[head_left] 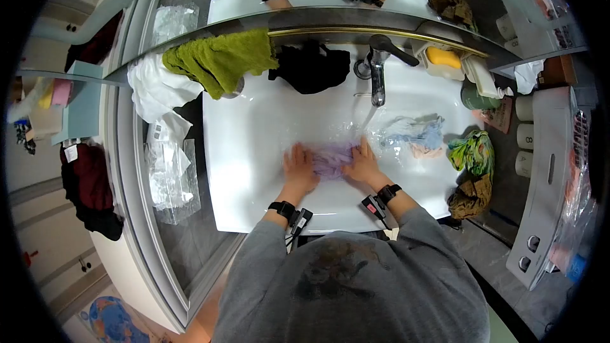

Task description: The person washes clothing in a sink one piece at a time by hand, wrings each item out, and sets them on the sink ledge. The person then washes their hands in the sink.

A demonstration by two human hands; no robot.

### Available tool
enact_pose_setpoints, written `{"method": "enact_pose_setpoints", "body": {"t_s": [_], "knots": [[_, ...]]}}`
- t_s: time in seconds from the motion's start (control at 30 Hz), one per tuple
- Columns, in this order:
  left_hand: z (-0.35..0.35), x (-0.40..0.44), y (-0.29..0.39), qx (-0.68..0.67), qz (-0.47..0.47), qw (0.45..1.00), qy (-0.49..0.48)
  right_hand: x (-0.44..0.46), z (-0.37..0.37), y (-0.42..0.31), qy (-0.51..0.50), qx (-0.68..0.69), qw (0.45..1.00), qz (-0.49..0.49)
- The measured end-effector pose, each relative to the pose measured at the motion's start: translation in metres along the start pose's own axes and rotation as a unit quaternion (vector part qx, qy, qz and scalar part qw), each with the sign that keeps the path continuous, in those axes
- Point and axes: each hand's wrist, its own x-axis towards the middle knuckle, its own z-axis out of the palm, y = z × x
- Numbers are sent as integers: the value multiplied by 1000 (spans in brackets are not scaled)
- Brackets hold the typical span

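Head view: big white sink (241, 171), green towel (222, 62) over its back left corner, black cloth (310, 68) at the back edge, left of the faucet (378, 70). Purple cloth (332, 160) sits mid-sink, a bit toward the front edge. Left hand (301, 168) is on its left end, right hand (363, 164) on its right, both pretty flat and open, fingers spread some, can't tell if they're gripping.
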Motion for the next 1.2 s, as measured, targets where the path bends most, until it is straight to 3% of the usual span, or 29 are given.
{"method": "enact_pose_setpoints", "body": {"t_s": [0.03, 0.07, 0.1, 0.17, 0.23, 0.27, 0.4, 0.43, 0.47, 0.5, 0.57, 0.6, 0.63, 0.67, 0.7, 0.77, 0.8, 0.87, 0.9, 0.93, 0.97, 1.0, 1.03, 1.1, 1.13, 1.17, 1.2], "knots": [[-3, 1, 4, 0, -1, 1000, -1, 3, 4, 1, 60, 11, 996, -72], [-6, 4, 11, -22, 56, 998, 33, 5, 8, 2, 119, 21, 982, -143], [-7, 7, 18, -44, 113, 990, 68, 4, 12, 0, 119, 20, 983, -142], [-1, 11, 26, -36, 130, 990, 49, -1, 20, -4, 90, -76, 966, -228], [8, 16, 29, -28, 149, 988, 32, -1, 24, 4, 62, -71, 974, -205], [12, 18, 29, -21, 158, 984, 80, 0, 24, 9, 30, -63, 980, -185], [47, 41, 24, 26, 148, 967, 206, 7, 14, 16, 65, -12, 979, -191], [34, 37, 23, 27, 148, 966, 209, 16, 10, 23, 9, 128, 979, -158], [20, 34, 20, -25, 157, 977, 144, 23, 9, 29, -45, 265, 955, -123], [7, 28, 19, -78, 164, 980, 76, 18, 4, 27, -42, 265, 955, -124], [-6, 20, 18, -151, 219, 959, 92, -4, -16, 17, 33, 226, 974, 1], [-12, 16, 18, -223, 273, 930, 103, -13, -27, 9, 37, 227, 973, -2], [-28, 5, 23, -220, 273, 930, 106, -22, -37, -1, -72, 346, 932, 78], [-51, -10, 34, -302, 279, 906, 98, -28, -42, -9, -181, 453, 859, 154], [-63, -20, 42, -381, 283, 876, 88, -32, -42, -13, -180, 454, 860, 150], [-64, -29, 56, -431, 283, 852, 96, -38, -42, -20, -243, 720, 648, 49], [-64, -32, 60, -482, 282, 824, 100, -35, -40, -21, -243, 720, 649, 44], [-52, -25, 61, -525, 279, 795, 121, -24, -24, -18, -251, 823, 510, 25], [-48, -23, 61, -569, 276, 761, 142, -16, -14, -16, -251, 822, 511, 22], [-64, -31, 66, -568, 278, 761, 144, -9, -6, -16, -252, 841, 479, -19], [-80, -42, 72, -511, 280, 787, 202, -4, 2, -15, -253, 857, 446, -61], [-91, -50, 74, -451, 279, 807, 259, -9, -1, -21, -254, 856, 446, -63], [-85, -47, 72, -449, 279, 808, 260, -20, -10, -32, -219, 870, 437, -64], [-58, -27, 63, -424, 161, 827, 333, -36, -28, -49, -181, 883, 429, -67], [-43, -15, 61, -424, 162, 826, 334, -43, -34, -55, -150, 879, 452, -8], [-28, -2, 58, -547, 95, 783, 280, -46, -38, -59, -120, 872, 473, 51], [-34, -1, 58, -656, 25, 722, 219, -47, -38, -60, -120, 872, 472, 50]]}}
